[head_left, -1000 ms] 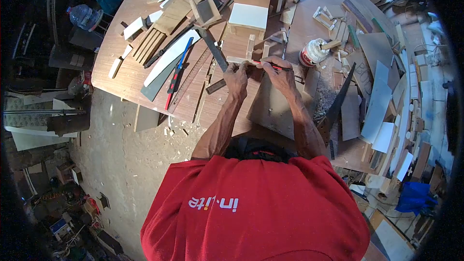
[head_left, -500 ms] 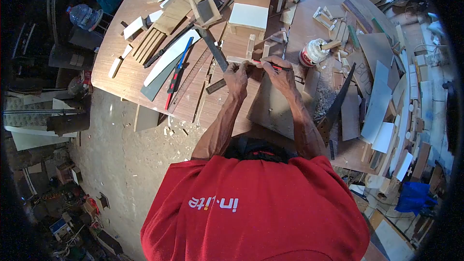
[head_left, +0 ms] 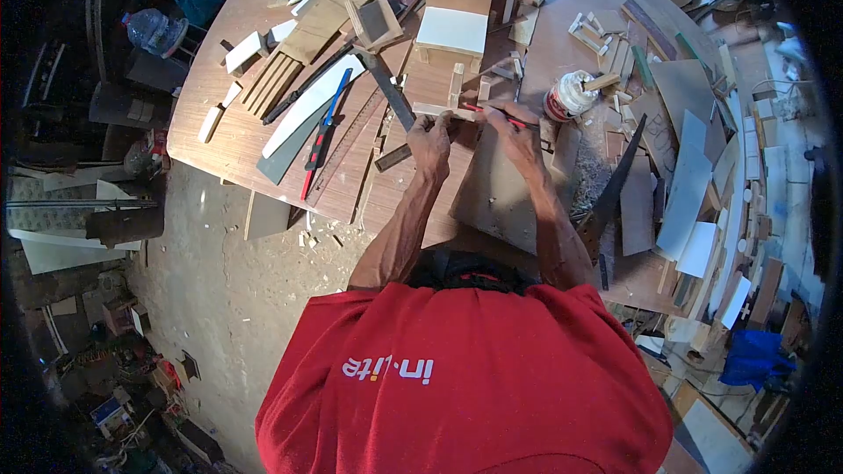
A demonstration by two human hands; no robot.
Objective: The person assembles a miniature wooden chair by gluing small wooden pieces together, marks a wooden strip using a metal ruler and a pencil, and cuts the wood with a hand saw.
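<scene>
Your left hand pinches a slim, straight-edged strip of pale wood above the grainy worktop, its fingers closed on the near edge. Your right hand has its fingers wrapped around a thin red-and-black tool, the tip near the strip's right end. A dark, flat bar slants beside your left hand; a white-smeared, rounded jar stands right of your right hand, near curly shavings
</scene>
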